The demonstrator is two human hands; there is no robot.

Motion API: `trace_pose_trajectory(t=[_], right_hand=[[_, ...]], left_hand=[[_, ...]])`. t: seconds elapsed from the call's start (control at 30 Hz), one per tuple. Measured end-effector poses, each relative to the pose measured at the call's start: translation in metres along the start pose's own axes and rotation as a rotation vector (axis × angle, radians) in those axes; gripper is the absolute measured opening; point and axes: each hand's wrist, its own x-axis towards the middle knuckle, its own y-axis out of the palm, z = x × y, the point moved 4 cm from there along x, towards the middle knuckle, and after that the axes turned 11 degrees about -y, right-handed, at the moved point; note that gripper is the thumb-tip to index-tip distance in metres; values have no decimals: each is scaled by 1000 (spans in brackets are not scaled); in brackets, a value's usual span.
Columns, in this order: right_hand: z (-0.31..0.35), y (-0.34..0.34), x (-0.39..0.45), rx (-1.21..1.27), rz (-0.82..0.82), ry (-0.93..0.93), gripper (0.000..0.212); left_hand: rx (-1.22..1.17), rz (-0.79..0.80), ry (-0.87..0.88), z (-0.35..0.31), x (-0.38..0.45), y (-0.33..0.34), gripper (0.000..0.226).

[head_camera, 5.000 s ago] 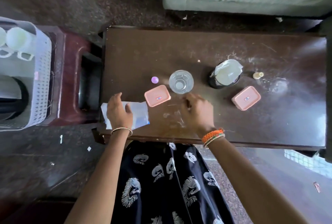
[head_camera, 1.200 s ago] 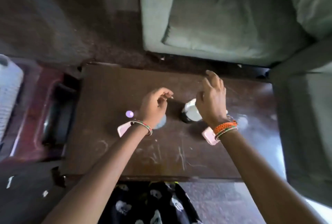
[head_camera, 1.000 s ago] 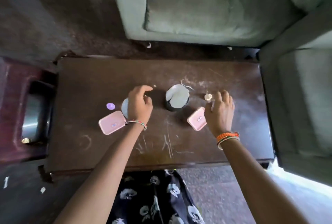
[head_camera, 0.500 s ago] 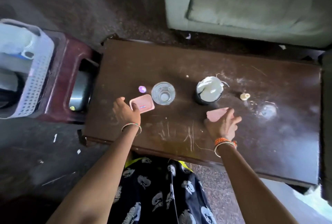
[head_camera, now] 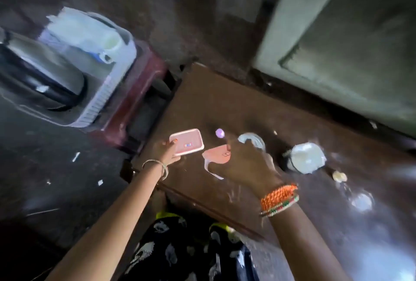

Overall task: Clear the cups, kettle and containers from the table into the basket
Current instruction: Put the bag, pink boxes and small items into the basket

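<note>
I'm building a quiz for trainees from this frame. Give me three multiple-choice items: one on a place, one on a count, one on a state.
1. Where is the white slatted plastic basket?
A. On the dark red stool beside the table
B. On the green sofa
C. On the brown table

2. How many pink rectangular lidded containers show?
A. One
B. Two
C. Four

3. What is the left hand doing?
A. Resting flat on the table
B. Holding a pink container
C. Gripping the clear glass

Answers:
1 A, the basket sits on the dark red stool, left of the brown wooden table.
2 B, one pink container is in the left hand, another in the right hand.
3 B, its fingers grip the container's near edge.
</note>
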Motion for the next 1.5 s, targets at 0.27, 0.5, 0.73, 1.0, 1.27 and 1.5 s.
trace_pose_trajectory(t=[0.27,0.5,0.73,1.0,1.27,1.5], right_hand=[[189,-16,129,117,-442,-405,65],[257,24,229,165,-552,-556,76],[271,46,270,17,-474,-453,73],[274,71,279,-112,-404,-335,64],[282,96,287,-353,-426,-388,69],[284,101,277,-380,-391,-352,52]], left_hand=[[-245,-398,305,-137,36,-160,19],[-36,-585,503,-174,88,-171,55],[-88,-479,276,-159,123,-169,33],[-410,-233,126,-162,140,-172,34],[-780,72,86,-168,121,-164,54],[-743,100,77,-171,107,-166,54]])
